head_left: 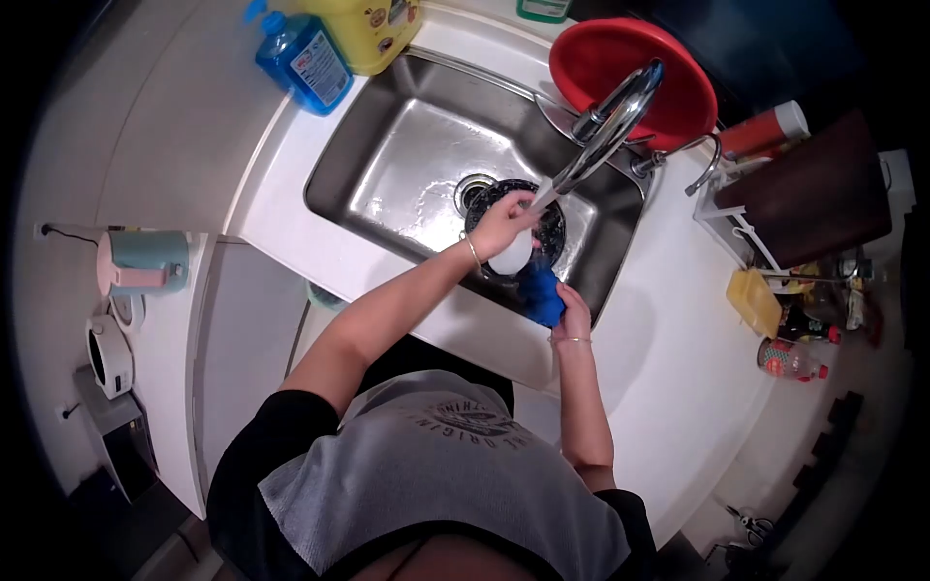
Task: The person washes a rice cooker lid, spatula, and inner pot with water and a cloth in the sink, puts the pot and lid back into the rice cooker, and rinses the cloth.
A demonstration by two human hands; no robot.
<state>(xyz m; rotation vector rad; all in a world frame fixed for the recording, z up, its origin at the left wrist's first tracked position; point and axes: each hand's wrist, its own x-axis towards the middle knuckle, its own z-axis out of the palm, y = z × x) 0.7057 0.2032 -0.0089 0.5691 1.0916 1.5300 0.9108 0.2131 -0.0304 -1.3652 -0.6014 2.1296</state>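
Over the steel sink point(407, 155), my left hand point(502, 230) is closed round a white rounded item point(511, 254), under the running tap point(610, 126). My right hand point(573, 312), lower and to the right, grips a blue cloth point(542, 295) near the sink's front edge. Beneath both hands lies a dark round dish or pan point(552, 228) with wet, speckled surfaces, next to the drain point(473, 192). Part of the dish is hidden by my left hand and the white item.
A blue soap bottle point(308, 68) and a yellow jug point(373, 29) stand at the sink's back left. Behind the tap leans a red basin point(635, 48). At right are a dark board point(804, 194) in a rack, a yellow sponge-like block point(754, 302) and a bottle point(790, 359).
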